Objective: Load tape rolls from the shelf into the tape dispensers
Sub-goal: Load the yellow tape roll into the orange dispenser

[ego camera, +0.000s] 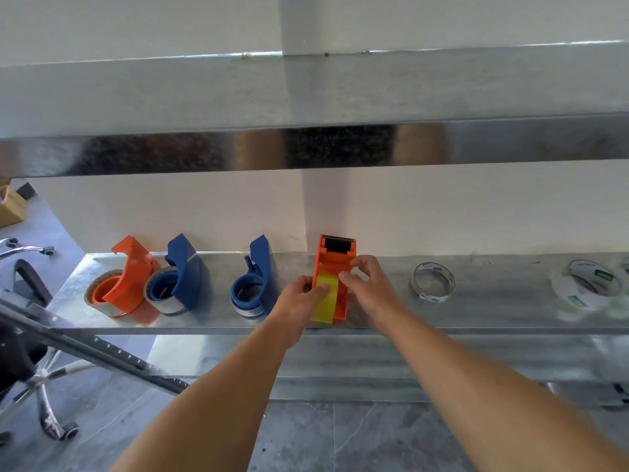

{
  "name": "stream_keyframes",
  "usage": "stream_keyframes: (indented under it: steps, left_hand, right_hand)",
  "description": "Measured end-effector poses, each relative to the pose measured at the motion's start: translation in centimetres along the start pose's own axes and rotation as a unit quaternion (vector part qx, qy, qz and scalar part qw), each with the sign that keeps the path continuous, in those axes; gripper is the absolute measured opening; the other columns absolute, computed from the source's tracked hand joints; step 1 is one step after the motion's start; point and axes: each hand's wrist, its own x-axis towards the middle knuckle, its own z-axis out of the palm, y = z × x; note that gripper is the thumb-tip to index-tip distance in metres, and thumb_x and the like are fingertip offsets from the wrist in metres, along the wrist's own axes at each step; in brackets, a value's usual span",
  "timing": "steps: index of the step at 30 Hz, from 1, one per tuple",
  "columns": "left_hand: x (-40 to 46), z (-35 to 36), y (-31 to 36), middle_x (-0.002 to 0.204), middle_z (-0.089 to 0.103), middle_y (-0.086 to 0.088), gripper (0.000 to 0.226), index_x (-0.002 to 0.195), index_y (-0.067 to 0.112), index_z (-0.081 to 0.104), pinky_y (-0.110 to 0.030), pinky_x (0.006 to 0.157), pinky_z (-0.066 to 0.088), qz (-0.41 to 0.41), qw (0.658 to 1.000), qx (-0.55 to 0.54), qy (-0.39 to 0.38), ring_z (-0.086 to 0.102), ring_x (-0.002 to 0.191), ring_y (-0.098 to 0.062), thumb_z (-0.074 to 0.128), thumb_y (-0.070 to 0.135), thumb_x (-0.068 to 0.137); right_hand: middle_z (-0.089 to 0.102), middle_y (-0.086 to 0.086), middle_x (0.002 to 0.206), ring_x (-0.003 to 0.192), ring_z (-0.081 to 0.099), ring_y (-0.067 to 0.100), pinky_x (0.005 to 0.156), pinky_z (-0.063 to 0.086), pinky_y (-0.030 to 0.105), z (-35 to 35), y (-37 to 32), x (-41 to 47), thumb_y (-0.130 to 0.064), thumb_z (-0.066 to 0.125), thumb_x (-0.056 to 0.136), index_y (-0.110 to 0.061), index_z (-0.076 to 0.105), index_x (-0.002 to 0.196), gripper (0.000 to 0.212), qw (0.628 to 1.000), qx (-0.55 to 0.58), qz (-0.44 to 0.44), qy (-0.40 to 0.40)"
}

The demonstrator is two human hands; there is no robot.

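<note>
Orange plastic tape dispenser (pixel 335 267) stands on the galvanized metal shelf (pixel 493 308), a yellow tape roll (pixel 326 301) seated in it. Left hand (pixel 301 298) pinches the roll with curled fingers; right hand (pixel 369 284) grips the dispenser's side.

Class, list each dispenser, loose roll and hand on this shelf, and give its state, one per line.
Left orange dispenser: loaded, lying on shelf.
First blue dispenser: loaded.
Second blue dispenser: loaded.
Held orange dispenser: yellow roll in it.
Thin roll: loose.
White roll: loose.
Left hand: grips yellow roll.
Right hand: holds dispenser.
</note>
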Motion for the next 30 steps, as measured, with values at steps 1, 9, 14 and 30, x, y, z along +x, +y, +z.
stream_keyframes:
  steps: [1, 9, 14, 30]
  left_hand:
    - [0.0, 0.0, -0.1, 0.11, 0.071, -0.008, 0.019, 0.113, 0.016, 0.06, -0.048, 0.099, 0.053, 0.0, 1.0, -0.001, -0.005, 0.069, 0.103, -0.026, 0.063, 0.024, 0.096]
    - [-0.3, 0.6, -0.3, 0.115, 0.069, -0.012, 0.029, 0.122, 0.011, 0.056, -0.046, 0.099, 0.053, 0.014, 0.999, -0.014, -0.036, 0.067, 0.107, -0.029, 0.063, 0.021, 0.096]
    - [-0.5, 0.7, -0.3, 0.117, 0.067, -0.013, 0.025, 0.123, 0.011, 0.055, -0.039, 0.092, 0.055, 0.001, 0.998, -0.032, -0.053, 0.066, 0.107, -0.029, 0.059, 0.015, 0.098]
    - [-1.3, 0.4, 0.7, 0.111, 0.066, -0.01, 0.021, 0.12, 0.01, 0.054, -0.027, 0.078, 0.052, 0.013, 0.996, 0.01, -0.092, 0.065, 0.095, -0.02, 0.054, 0.008, 0.099]
  right_hand:
    - [0.058, -0.001, 0.119, 0.088, 0.064, 0.016, 0.079, 0.054, 0.037, 0.0, 0.1, 0.0, -0.018, 0.068, 0.086, -0.024, 0.052, 0.092, 0.018, 1.0, -0.011, -0.008, 0.0]
    - [0.062, 0.0, 0.112, 0.101, 0.057, 0.015, 0.082, 0.047, 0.022, -0.2, -0.5, 0.4, -0.027, 0.074, 0.082, -0.033, 0.071, 0.085, 0.007, 0.98, -0.186, -0.051, -0.045]
    - [0.053, 0.0, 0.118, 0.104, 0.053, 0.013, 0.088, 0.038, 0.024, 0.1, -1.4, 0.5, -0.025, 0.069, 0.087, -0.032, 0.068, 0.08, 0.01, 0.962, -0.26, -0.079, -0.015]
    - [0.026, 0.007, 0.139, 0.107, 0.054, 0.026, 0.091, 0.035, 0.022, 1.0, -2.0, 0.8, -0.01, 0.053, 0.096, -0.018, 0.059, 0.088, 0.013, 0.937, -0.325, -0.121, 0.038]
